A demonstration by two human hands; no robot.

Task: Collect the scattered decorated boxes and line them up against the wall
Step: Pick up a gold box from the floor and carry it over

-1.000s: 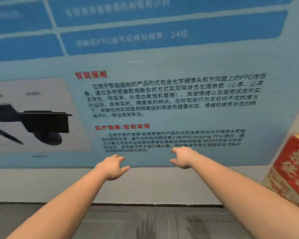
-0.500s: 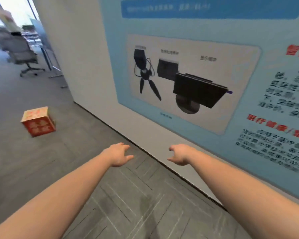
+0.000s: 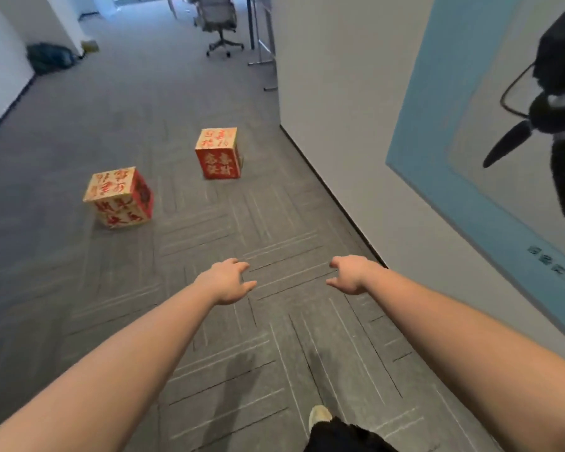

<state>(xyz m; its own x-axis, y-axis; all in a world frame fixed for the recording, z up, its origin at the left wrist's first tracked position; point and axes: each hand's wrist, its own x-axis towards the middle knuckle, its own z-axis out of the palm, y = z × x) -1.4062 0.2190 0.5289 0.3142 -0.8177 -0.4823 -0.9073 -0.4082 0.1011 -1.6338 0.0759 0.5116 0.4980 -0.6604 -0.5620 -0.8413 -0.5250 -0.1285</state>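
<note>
Both hands empty: left hand [image 3: 227,282] and right hand [image 3: 349,275] reach forward with fingers slack. Two decorated boxes, near box [image 3: 119,197] and far box [image 3: 219,153], sit on carpet, off the wall [image 3: 333,109], awaiting pickup.

Grey carpet floor [image 3: 79,125], white wall [image 3: 340,125], perhaps an office chair [image 3: 221,24] beyond.

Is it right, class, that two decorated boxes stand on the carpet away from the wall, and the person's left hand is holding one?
Not quite. The head view shows the left hand empty, like the right hand. Both decorated boxes do stand on the carpet away from the wall.
</note>
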